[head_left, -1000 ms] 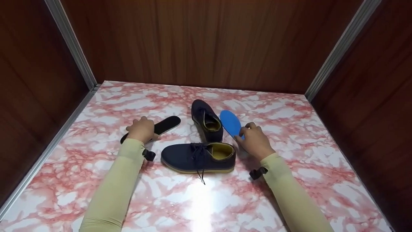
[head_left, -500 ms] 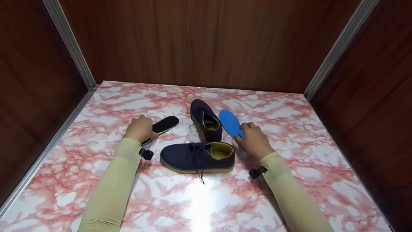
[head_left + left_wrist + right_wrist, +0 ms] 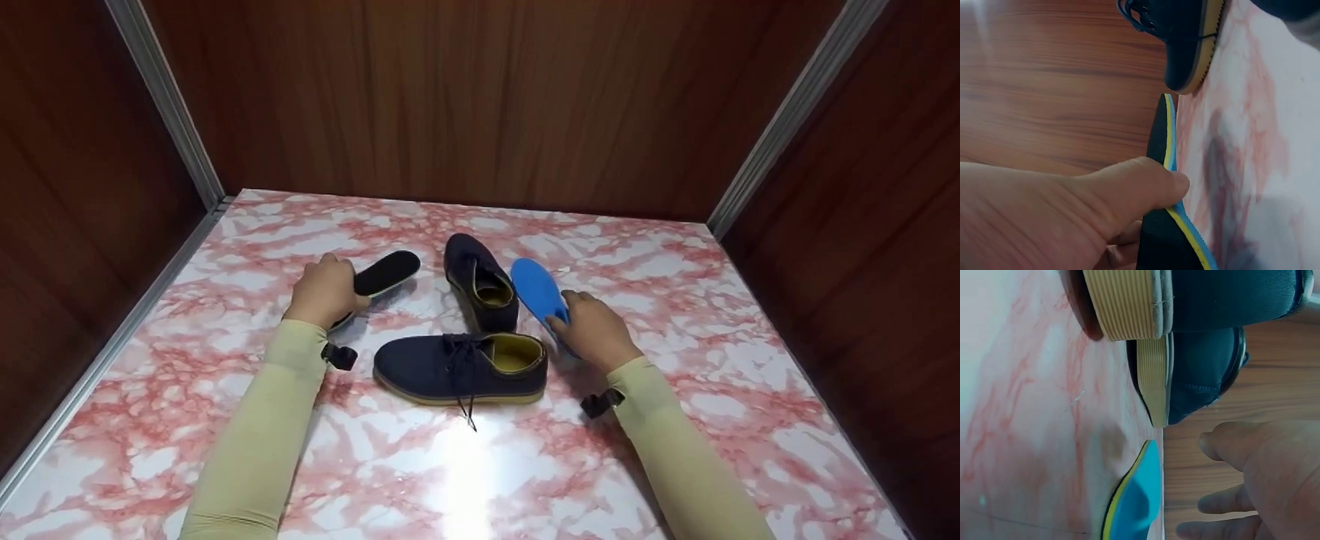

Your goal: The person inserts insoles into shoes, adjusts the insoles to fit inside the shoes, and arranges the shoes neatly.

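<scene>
My left hand (image 3: 322,294) grips an insole (image 3: 388,272), its dark face up and its front end raised off the table. In the left wrist view the thumb lies over this insole (image 3: 1158,135), whose edge is layered yellow and blue. My right hand (image 3: 598,330) hovers at the near end of a second insole (image 3: 534,285), which lies blue face up. The right wrist view shows the fingers loosely bent and apart from that blue insole (image 3: 1139,495). Between the hands are two navy lace-up shoes: a near shoe (image 3: 424,366) lying sideways and a far shoe (image 3: 466,262) pointing away.
The table (image 3: 390,472) has a red-and-white marbled top, with a bright glare strip near the front. Brown wood-grain panels (image 3: 465,97) enclose the back and both sides, with metal posts (image 3: 161,97) at the corners. Loose laces (image 3: 466,405) hang from the near shoe.
My left hand has taken hold of the dark-faced insole and raised it slightly. My right hand has stayed almost in place, its fingers shifting a little at the blue insole. The shoes have not moved.
</scene>
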`<state>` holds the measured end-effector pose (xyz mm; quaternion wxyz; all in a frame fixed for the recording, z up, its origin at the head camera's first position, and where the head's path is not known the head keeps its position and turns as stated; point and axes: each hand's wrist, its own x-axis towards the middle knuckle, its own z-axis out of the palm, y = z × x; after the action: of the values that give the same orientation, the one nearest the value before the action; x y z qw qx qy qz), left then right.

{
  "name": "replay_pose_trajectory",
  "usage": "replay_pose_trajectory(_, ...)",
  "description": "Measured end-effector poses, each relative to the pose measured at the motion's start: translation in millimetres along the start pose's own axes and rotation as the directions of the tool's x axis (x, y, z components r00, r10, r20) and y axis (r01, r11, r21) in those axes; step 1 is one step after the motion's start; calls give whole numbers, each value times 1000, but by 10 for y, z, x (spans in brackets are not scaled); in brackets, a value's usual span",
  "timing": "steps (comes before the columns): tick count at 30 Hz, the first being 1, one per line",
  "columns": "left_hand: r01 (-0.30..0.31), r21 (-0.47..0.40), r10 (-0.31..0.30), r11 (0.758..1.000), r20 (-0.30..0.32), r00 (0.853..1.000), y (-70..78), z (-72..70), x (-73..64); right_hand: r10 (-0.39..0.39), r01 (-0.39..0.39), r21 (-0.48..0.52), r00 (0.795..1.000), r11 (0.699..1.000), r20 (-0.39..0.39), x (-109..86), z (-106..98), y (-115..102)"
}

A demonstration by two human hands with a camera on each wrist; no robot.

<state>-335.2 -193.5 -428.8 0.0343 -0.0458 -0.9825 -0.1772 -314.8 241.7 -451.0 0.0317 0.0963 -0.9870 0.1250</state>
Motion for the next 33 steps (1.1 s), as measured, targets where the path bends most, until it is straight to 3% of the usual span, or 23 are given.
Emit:
replay_pose_trajectory(9,-62,-11,61,998,-32,998,241,-91,-46,-21,20,-13,997,1000,-77,-58,-106,-85)
replay_pose_trajectory(17,-191,-2,190,982,-58,980,528,-24,-106,-49,49,-4,993,999,-110,-119,-199,-220)
replay_pose_trajectory(26,-191,2,191,982,-80,978,614,-74,-175,-61,62,0,992,998,-113,-163,-243,-312)
replay_pose_trajectory(33,-238,23,240,971,-101,966,779,-133,-249,-88,90,8,985,996,-146,-224,-299,-399)
